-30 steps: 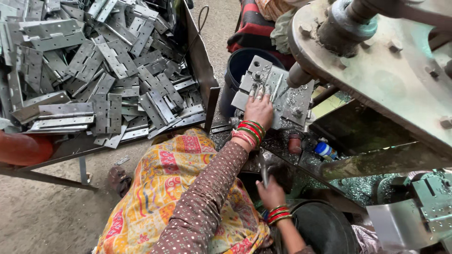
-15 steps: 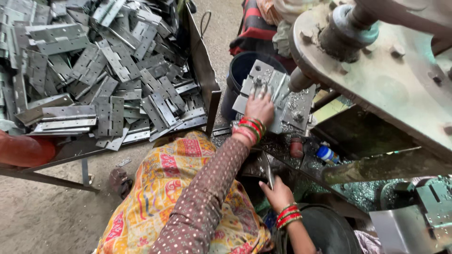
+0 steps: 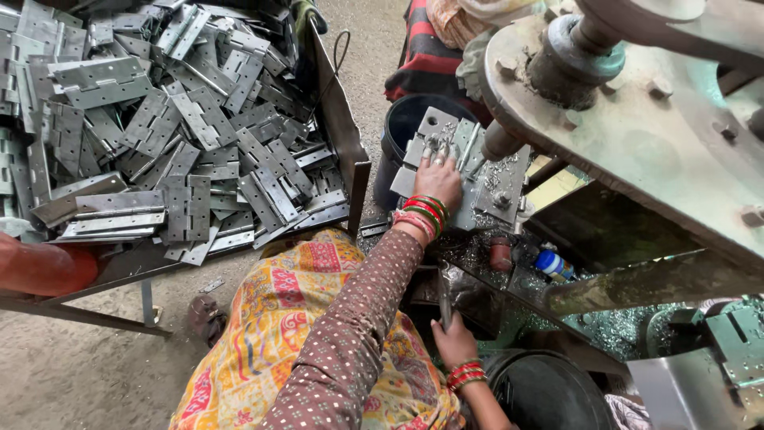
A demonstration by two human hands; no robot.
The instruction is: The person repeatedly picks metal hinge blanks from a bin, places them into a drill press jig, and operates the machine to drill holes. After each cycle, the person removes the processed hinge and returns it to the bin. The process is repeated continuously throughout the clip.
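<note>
Left hand (image 3: 438, 177), upper centre of the frame: laid palm down on a grey metal plate (image 3: 434, 131) that rests on the flat work block (image 3: 497, 195) of a drill press; fingers spread and pressing, not curled round anything; the fingertips and the plate's near edge are covered by the hand itself. Right hand (image 3: 455, 344), lower centre: closed about a thin upright metal rod (image 3: 444, 299); the rod's lower end is hidden in the fist, and its upper end is lost against dark machine parts. Drill spindle (image 3: 500, 142), just right of the left hand: the tip is hard to make out among bright metal shavings. Machine head (image 3: 637, 135), upper right: large, grey-green, cut off by the top and right edges and blocking what lies under it. Dark bucket (image 3: 406, 127), beyond the plate: half hidden behind it, contents not visible. Pile of grey hinge plates (image 3: 159, 135), upper left: fills a tray, runs off the top and left edges, and is bounded on the right by a dark upright tray wall (image 3: 342, 135). Another person's arm (image 3: 40, 267), left edge: cut off, hand unseen. Small blue-capped bottle (image 3: 553, 264), right of centre, partly tucked under the frame. Open room: bare floor (image 3: 72, 374) at lower left; a narrow gap between the tray wall and the bucket; close quarters about both hands.
</note>
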